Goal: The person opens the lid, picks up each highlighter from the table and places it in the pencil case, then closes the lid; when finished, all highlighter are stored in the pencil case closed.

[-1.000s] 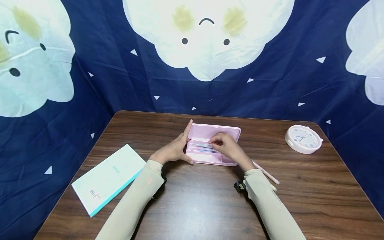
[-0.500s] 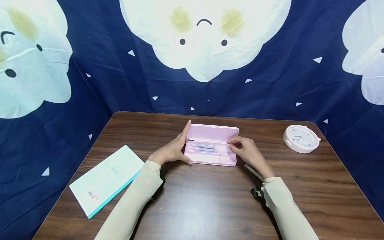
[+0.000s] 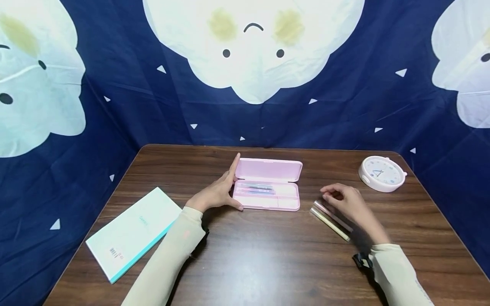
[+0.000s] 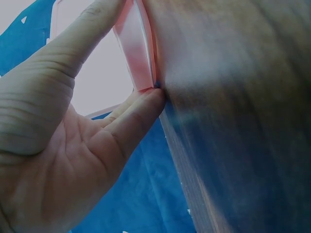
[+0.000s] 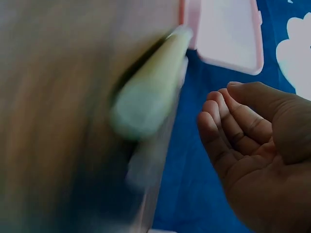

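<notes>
A pink pencil case (image 3: 289,202) lies with its lid raised. Several pens (image 3: 257,189) rest in its left part. My left hand (image 3: 214,193) spans the case's left end with straight fingers, its thumb at the front corner. In the left wrist view, fingers (image 4: 131,121) touch the case's end (image 4: 141,73). My right hand (image 3: 350,204) hovers to the right of the case, fingers loosely bent and holding nothing. Just left of and below it, a pink pen (image 3: 333,216) and a yellow pen (image 3: 330,224) lie side by side on the table.
A white notebook with a turquoise spine (image 3: 134,231) lies at the left. At the back right stands a round white clock (image 3: 383,174). Behind the wooden table (image 3: 260,263) hangs a dark blue cloth (image 3: 164,106) with white clouds.
My right hand has moved right, from above the pencil case's compartment to beside the two loose pens, uncovering the case's right part. My left hand stays at the case's left end.
</notes>
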